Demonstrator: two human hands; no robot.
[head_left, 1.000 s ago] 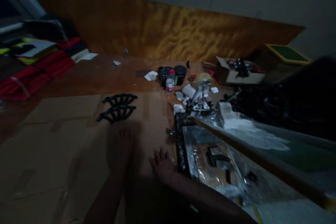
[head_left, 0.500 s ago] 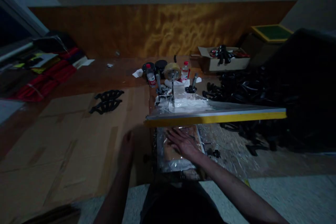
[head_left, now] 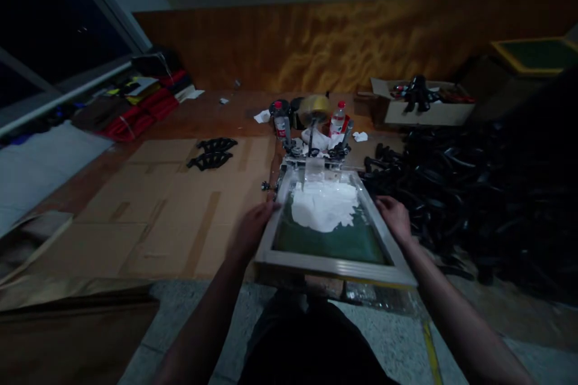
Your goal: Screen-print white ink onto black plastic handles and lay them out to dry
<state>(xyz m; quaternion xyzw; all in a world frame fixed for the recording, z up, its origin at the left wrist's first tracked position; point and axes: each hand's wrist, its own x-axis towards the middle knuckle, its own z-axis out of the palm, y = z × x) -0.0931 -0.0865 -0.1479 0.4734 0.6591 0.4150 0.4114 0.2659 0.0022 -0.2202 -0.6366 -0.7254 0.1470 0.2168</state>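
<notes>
A screen printing frame (head_left: 334, 266) with pale bars lies in front of me, tilted slightly with its near edge above the base. White ink (head_left: 323, 207) is spread over the far part of its green mesh (head_left: 329, 245). My left hand (head_left: 255, 225) is closed at the frame's left bar. At the right bar, my right hand (head_left: 394, 218) has its fingers curled against the edge. A hinge clamp (head_left: 313, 159) joins the far end of the frame. The plastic-covered base (head_left: 374, 295) shows only at the near edge; the frame hides the rest.
Two black slotted parts (head_left: 210, 160) lie on the cardboard (head_left: 171, 210) to the left. A large heap of black parts (head_left: 451, 186) fills the right. Two red-capped bottles (head_left: 337, 118) stand behind the clamp. An open carton (head_left: 428, 112) sits at the back right.
The raised frame has come down, so its mesh and ink now face me. My right hand has left the base for the frame's right side; my left hand has moved to its left side.
</notes>
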